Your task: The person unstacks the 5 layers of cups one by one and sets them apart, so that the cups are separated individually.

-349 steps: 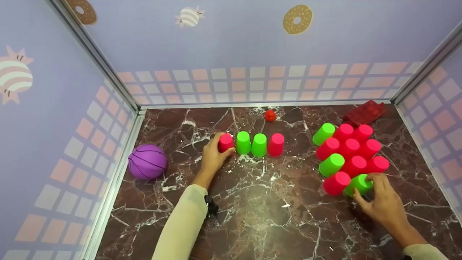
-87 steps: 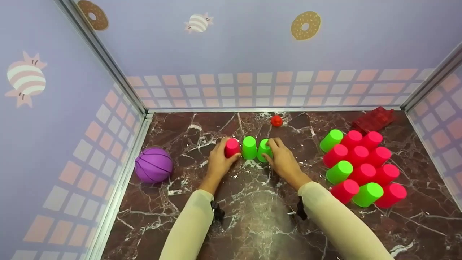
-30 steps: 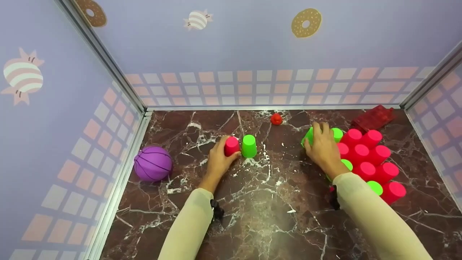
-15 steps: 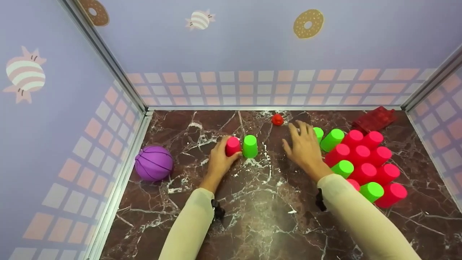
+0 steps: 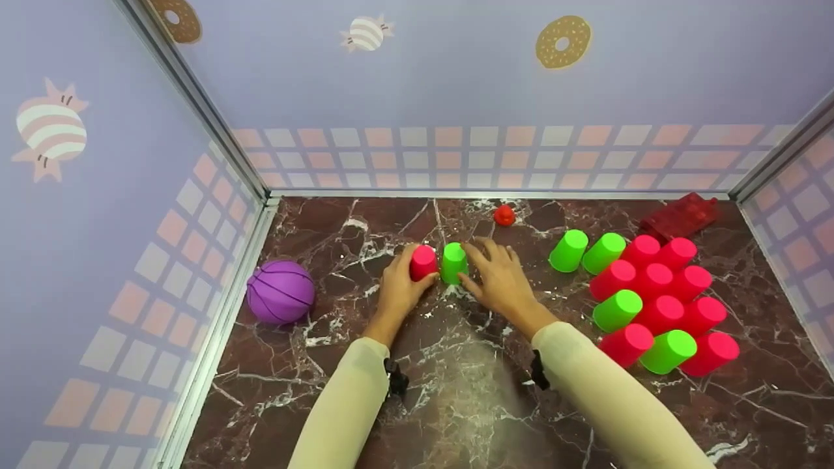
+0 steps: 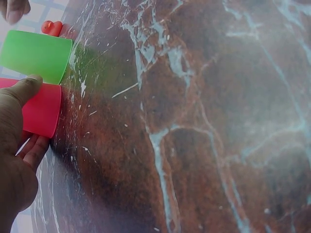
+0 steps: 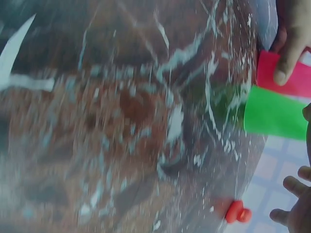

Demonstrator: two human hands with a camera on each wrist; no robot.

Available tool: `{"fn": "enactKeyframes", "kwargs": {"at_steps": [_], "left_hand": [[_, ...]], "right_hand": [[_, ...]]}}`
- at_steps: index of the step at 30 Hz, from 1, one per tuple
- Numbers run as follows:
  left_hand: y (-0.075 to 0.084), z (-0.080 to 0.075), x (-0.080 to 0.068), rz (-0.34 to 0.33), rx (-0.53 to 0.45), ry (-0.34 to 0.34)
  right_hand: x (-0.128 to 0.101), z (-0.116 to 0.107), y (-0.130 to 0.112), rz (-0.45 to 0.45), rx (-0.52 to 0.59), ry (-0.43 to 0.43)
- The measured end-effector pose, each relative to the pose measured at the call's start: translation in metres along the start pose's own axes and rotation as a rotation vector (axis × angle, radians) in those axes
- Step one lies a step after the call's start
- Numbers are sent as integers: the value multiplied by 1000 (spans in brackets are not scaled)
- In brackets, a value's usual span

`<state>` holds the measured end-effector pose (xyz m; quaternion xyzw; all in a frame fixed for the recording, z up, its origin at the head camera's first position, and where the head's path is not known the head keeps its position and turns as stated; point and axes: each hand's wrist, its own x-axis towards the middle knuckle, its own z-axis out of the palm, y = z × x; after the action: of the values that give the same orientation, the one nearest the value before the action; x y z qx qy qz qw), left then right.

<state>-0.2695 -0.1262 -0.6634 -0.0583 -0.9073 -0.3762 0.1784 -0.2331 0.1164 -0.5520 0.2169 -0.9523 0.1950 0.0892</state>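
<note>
My left hand (image 5: 396,293) grips an upside-down pink cup (image 5: 423,262), thumb on its near side and fingers behind it. Just right of that cup stands an upside-down green cup (image 5: 453,266). My right hand (image 5: 503,283) is at the green cup's right side with its fingers spread, the thumb and forefinger tips close to the wall. In the left wrist view the thumb lies across the pink cup (image 6: 43,110), beside the green cup (image 6: 36,56). The right wrist view has the green cup (image 7: 277,114) between the thumb and the other fingers' side.
A cluster of upside-down pink cups (image 5: 653,280) and green cups (image 5: 569,251) stands at the right. A purple ball (image 5: 280,292) sits at the left. Near the back wall (image 5: 417,163) lie a small red toy (image 5: 504,215) and a dark red, lumpy object (image 5: 679,217).
The row of four cups is down to two. My right hand moved a green cup to the cluster, let go and came back left. My left hand has kept hold of the pink cup.
</note>
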Motion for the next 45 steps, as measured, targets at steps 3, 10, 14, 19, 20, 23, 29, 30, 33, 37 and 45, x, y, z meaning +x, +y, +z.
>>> {"fn": "enactKeyframes", "kwargs": {"at_steps": [3, 10, 14, 19, 20, 23, 29, 30, 33, 37, 45], "left_hand": [[0, 1, 0, -2, 17, -5], [0, 2, -1, 9, 29, 1], [0, 1, 0, -8, 24, -5], [0, 1, 0, -26, 27, -10], [0, 1, 0, -25, 28, -10], [-1, 2, 0, -18, 35, -10], [-3, 3, 0, 13, 22, -8], [-4, 2, 1, 16, 15, -11], [-4, 3, 2, 25, 5, -19], [-3, 3, 2, 27, 1, -12], [0, 0, 2, -13, 15, -18]], "right_hand": [[1, 8, -6, -22, 12, 2], [4, 19, -12, 7, 43, -32], [7, 20, -15, 8, 103, 5], [10, 23, -17, 4, 176, 52], [10, 24, -17, 9, 186, 58], [10, 26, -16, 22, 206, 76], [10, 27, -12, 14, 232, 108], [10, 27, -12, 11, 235, 108], [8, 23, -8, 8, 241, 111], [6, 17, -1, 7, 235, 118], [-1, -3, 16, 3, 200, 109]]}}
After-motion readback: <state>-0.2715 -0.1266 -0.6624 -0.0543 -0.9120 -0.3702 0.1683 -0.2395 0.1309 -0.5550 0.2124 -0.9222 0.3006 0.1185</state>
